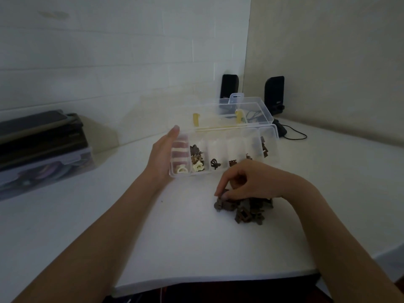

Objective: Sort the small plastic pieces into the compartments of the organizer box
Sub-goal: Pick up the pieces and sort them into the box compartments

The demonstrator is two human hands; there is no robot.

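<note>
One clear plastic organizer box (225, 138), long axis left-right, lid open; left hand (162, 157) flat against its end; right hand (247, 182) pinching brown plastic pieces (244, 209).

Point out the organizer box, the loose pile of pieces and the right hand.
organizer box (276, 149): head view, right end wall.
pile (244, 209): head view, middle of the brown pieces.
right hand (251, 180): head view, back of hand.

The organizer box (223, 154) lies on the table (131, 226) behind the pile of pieces (242, 208), speakers (229, 88) farther back.
</note>
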